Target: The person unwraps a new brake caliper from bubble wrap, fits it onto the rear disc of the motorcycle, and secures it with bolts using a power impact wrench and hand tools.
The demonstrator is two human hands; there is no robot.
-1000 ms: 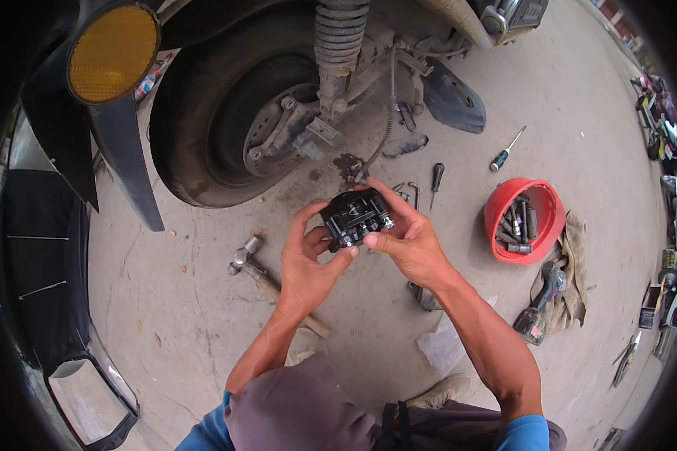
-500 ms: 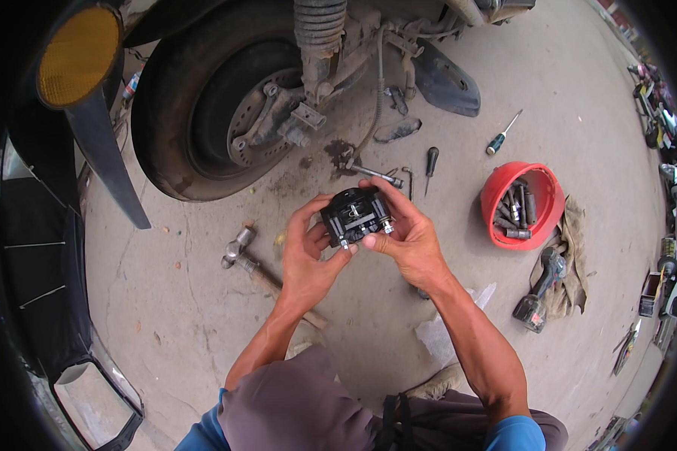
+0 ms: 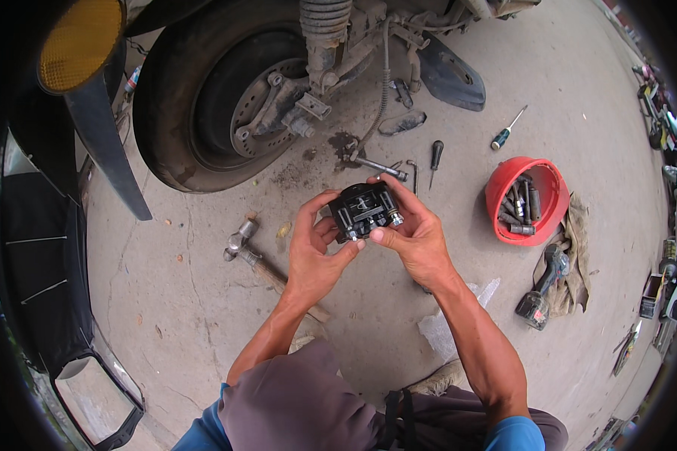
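A black brake caliper with shiny bolts along its near side is held up between my two hands, above the floor. My left hand grips its left end, thumb at the near edge and fingers curled round the side. Round the right end closes my right hand, its thumb pressed near the front bolts and fingers over the far corner. Beyond them stands a dusty wheel with a drilled brake disc and a bare bracket beside it.
A ball-peen hammer lies left of my hands. To the right are a red helmet holding sockets, a cordless impact driver on a rag, and a green screwdriver. A black-handled screwdriver and ratchet lie ahead.
The caliper sits slightly farther right in the picture, turned a little in my hands. Both hands keep their hold, and the surroundings shift slightly with my head.
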